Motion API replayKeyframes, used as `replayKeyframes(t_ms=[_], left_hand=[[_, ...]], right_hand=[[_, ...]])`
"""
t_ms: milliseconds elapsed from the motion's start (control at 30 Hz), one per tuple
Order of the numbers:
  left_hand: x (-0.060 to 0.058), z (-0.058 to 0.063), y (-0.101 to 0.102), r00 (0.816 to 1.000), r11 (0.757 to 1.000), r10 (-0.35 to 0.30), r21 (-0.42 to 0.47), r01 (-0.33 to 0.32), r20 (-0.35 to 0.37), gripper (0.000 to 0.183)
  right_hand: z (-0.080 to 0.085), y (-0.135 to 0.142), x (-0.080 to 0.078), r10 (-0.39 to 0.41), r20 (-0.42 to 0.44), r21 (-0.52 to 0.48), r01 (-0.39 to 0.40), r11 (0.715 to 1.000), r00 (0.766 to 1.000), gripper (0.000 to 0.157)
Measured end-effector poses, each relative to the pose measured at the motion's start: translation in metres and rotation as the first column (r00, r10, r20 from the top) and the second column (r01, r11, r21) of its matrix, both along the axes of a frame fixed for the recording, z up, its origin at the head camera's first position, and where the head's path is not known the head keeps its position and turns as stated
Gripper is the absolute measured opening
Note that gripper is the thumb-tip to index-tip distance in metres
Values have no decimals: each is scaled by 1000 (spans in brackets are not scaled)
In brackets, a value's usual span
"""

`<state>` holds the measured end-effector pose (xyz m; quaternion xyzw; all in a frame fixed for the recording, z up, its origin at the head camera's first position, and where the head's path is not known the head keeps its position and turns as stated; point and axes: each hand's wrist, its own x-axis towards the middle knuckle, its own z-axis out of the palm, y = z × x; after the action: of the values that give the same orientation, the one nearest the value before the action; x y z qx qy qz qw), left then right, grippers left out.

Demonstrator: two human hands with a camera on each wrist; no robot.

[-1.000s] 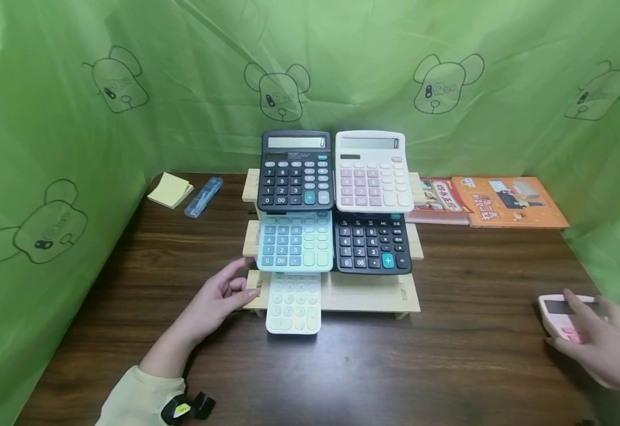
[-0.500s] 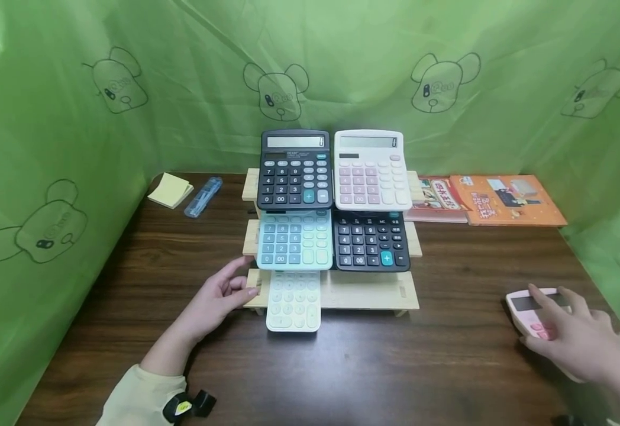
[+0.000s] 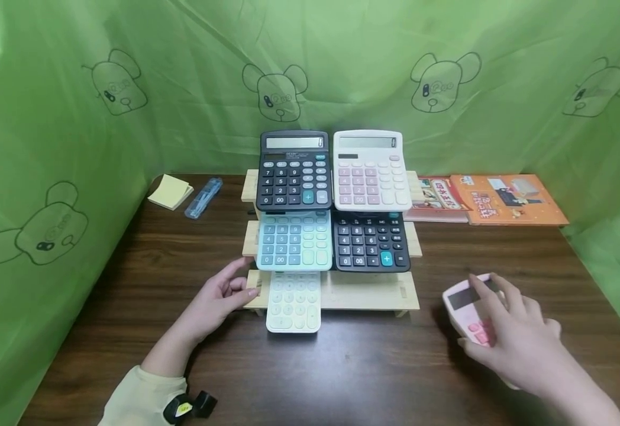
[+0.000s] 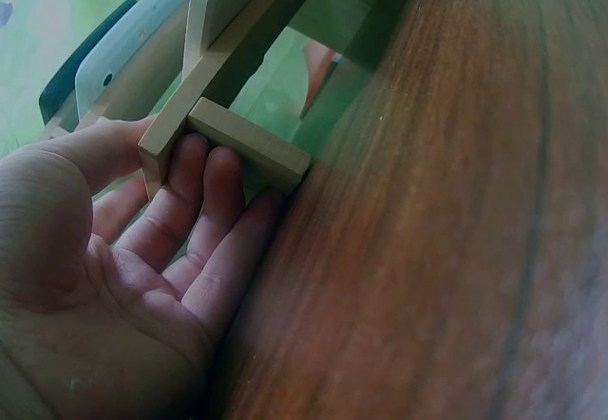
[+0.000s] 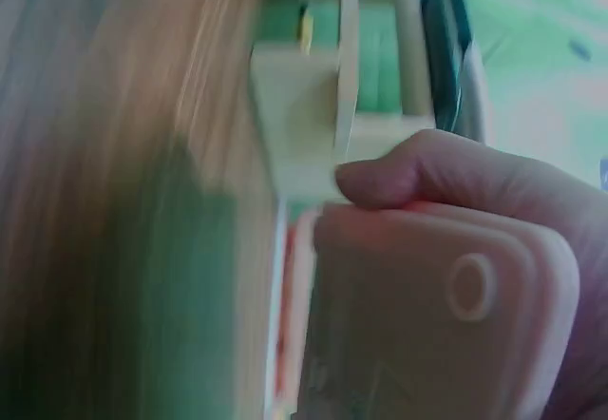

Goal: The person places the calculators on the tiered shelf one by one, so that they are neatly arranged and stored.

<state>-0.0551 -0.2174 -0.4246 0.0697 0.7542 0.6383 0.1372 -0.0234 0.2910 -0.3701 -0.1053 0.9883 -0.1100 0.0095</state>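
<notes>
A three-tier wooden rack (image 3: 363, 293) stands mid-table with several calculators on it. My left hand (image 3: 211, 305) grips the left end of its lowest board; the left wrist view has the thumb on top and fingers beneath, by a wooden leg (image 4: 252, 144). To the right of the rack, my right hand (image 3: 525, 343) holds a pink calculator (image 3: 461, 300) by its sides, tilted, screen away from me. Its back (image 5: 408, 315) faces the right wrist camera. On the lowest tier, a pale yellow calculator (image 3: 294, 307) occupies the left side; bare board shows to its right.
A dark calculator (image 3: 294, 177) and a white-pink one (image 3: 374, 177) fill the top tier. Below are a light blue one (image 3: 294, 242) and a black one (image 3: 372, 245). Sticky notes (image 3: 168, 191) and a blue clear object (image 3: 203, 198) lie left; booklets (image 3: 512, 201) lie back right.
My right hand has carried the pink calculator leftward from the table's right side toward the rack. My left hand keeps its place on the rack.
</notes>
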Motion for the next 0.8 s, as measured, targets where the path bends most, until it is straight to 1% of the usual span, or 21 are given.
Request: replayKeyframes(t_ms=[100, 233, 333, 433, 567, 667, 800], left_hand=[[0, -1, 0, 1000, 1000, 0, 5, 0, 2, 64], [0, -1, 0, 1000, 1000, 1, 8, -1, 3, 64], [0, -2, -1, 1000, 1000, 2, 16, -2, 0, 64], [1, 5, 2, 1000, 1000, -4, 16, 4, 1, 64], [1, 6, 2, 1000, 1000, -3, 11, 3, 10, 64], [0, -1, -1, 1000, 1000, 3, 13, -3, 8, 65], [0, -1, -1, 1000, 1000, -2, 18, 2, 0, 65]], right_hand=[[6, -23, 2, 40, -71, -36, -42, 998, 997, 115], [12, -46, 5, 85, -134, -78, -96, 992, 987, 110], [14, -60, 6, 114, -145, -89, -128, 988, 983, 109], [14, -71, 7, 143, -142, -93, -157, 983, 979, 108], [12, -84, 7, 172, -142, -84, -185, 979, 975, 107], [9, -94, 6, 194, -147, -56, -204, 977, 970, 106], [5, -103, 6, 199, -158, -23, -205, 979, 967, 107]])
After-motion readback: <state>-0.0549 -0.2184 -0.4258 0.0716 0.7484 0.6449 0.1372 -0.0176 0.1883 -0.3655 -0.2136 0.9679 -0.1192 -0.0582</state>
